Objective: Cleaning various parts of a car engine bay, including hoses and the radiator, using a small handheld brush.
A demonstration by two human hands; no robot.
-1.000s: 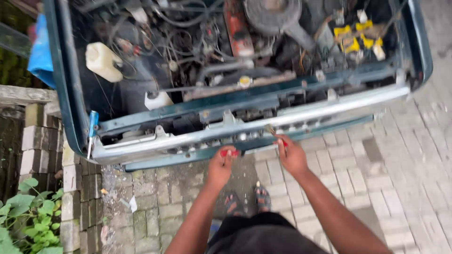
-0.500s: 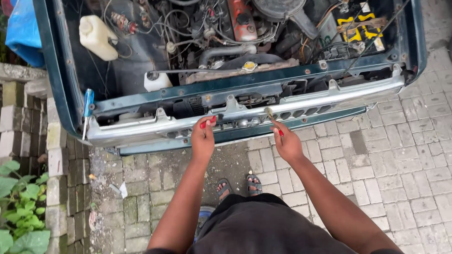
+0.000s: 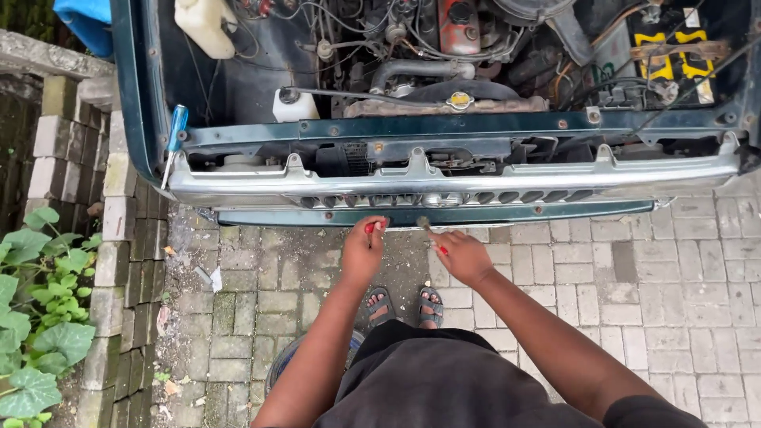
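Observation:
I stand facing the front of a dark green car with its engine bay open. My left hand (image 3: pixel 363 252) is closed around a small red object, just below the chrome bumper (image 3: pixel 238 181). My right hand (image 3: pixel 462 255) grips a red-handled tool (image 3: pixel 428 230) whose metal tip points up at the lower green panel (image 3: pixel 555 212) under the bumper. Both hands are near the bumper's middle, a little apart from each other. What exactly the red object is stays hidden by my fingers.
A blue-handled screwdriver (image 3: pixel 176 131) leans at the bumper's left end. The engine bay holds a white fluid tank (image 3: pixel 208 24), a radiator cap (image 3: pixel 460 100) and a battery (image 3: pixel 674 55). A low brick wall (image 3: pixel 95 238) and green plants (image 3: pixel 40 317) stand at left. Brick paving lies underfoot.
The view has shifted, so the car sits higher in frame. Both hands have dropped from the bumper's face to just below it, still holding the red items.

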